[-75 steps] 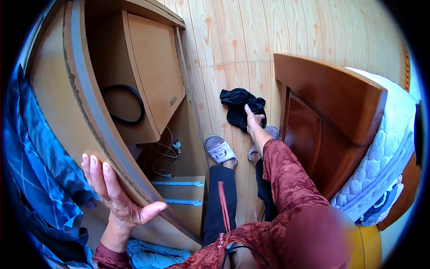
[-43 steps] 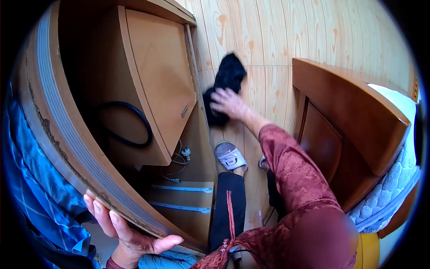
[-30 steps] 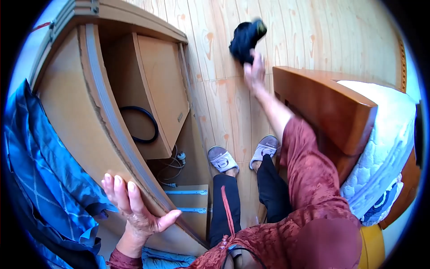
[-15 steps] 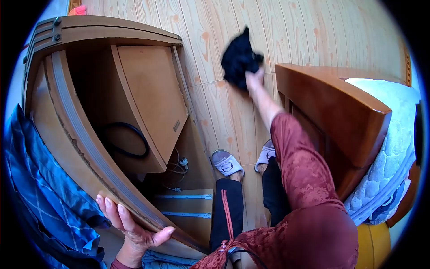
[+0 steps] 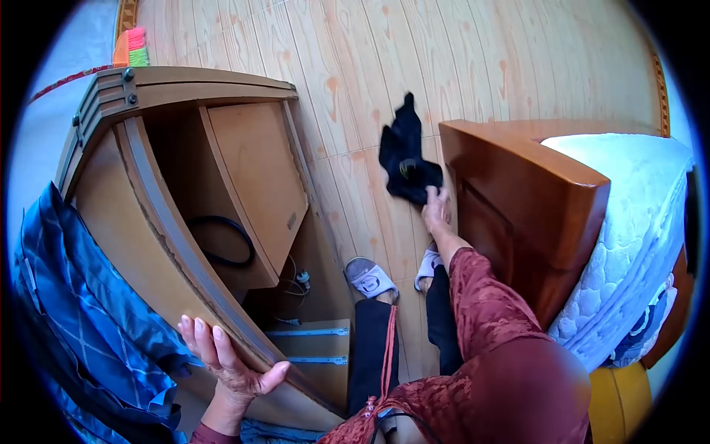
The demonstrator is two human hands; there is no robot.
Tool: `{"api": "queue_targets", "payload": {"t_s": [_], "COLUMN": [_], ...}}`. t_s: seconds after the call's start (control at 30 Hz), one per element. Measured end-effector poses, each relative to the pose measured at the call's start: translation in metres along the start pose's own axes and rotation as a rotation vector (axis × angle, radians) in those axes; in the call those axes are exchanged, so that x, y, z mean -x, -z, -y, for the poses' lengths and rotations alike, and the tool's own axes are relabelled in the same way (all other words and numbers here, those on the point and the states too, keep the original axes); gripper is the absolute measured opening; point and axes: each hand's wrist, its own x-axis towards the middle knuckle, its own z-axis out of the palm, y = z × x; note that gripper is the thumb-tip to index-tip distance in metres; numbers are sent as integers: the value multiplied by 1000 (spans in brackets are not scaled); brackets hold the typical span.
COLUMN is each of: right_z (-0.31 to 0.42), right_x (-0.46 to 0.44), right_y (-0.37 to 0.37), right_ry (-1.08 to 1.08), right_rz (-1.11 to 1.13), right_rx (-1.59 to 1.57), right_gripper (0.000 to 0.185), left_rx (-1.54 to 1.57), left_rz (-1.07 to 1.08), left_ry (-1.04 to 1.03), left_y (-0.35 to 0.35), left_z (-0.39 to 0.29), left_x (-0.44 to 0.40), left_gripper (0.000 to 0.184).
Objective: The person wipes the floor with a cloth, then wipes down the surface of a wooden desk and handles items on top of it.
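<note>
A piece of black cloth [image 5: 408, 159] with a small yellowish mark hangs from my right hand [image 5: 438, 209], whose fingers are closed on its lower right corner. It is over the wooden floor, beside the bed's end. My left hand [image 5: 233, 362] rests against the edge of a brown wooden cabinet [image 5: 177, 259], fingers stretched out and thumb apart. Inside the cabinet's open compartments lie a black cable loop [image 5: 222, 240] and a white plug [image 5: 302, 280] with a thin cord.
A bed with a wooden end board [image 5: 525, 185] and white mattress [image 5: 621, 244] stands on the right. Blue checked fabric [image 5: 96, 296] drapes along the left. My slippered feet [image 5: 372, 277] are between cabinet and bed. A colourful broom [image 5: 132, 48] is at the upper left.
My right hand has come nearer and slightly right with the black cloth, which now looks more spread out. The left hand stays at the cabinet edge. The view has shifted a little.
</note>
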Motion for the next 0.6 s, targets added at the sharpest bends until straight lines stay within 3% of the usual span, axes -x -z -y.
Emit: {"api": "queue_targets", "payload": {"t_s": [0.07,0.17,0.23,0.27,0.33,0.43,0.6], "right_z": [7,32,62,82,117,144,182], "right_x": [-22,-76,-111,-123,-139,-156,-95], "right_y": [-22,-37,-13,17,84,134,265], "right_ry": [-593,-671,-431,-181,-124,-36,-7], "right_rz": [48,-116,-230,-276,-261,-415,-358], "right_rx": [-251,-737,-810,-710,-806,-951,-1184], "right_gripper": [31,35,36,36,38,36,37], "left_rx": [8,26,15,9,6,36,55], "left_rz": [-9,-24,-2,5,-20,-81,-117], "left_ry": [8,7,-7,-14,-71,-88,-76], "left_y": [-4,-5,-1,4,7,5,7], "left_z": [3,1,0,-1,-1,0,-1], "left_x": [4,4,1,-1,-6,-7,-6], "left_gripper": [96,95,94,94,92,89,90]}}
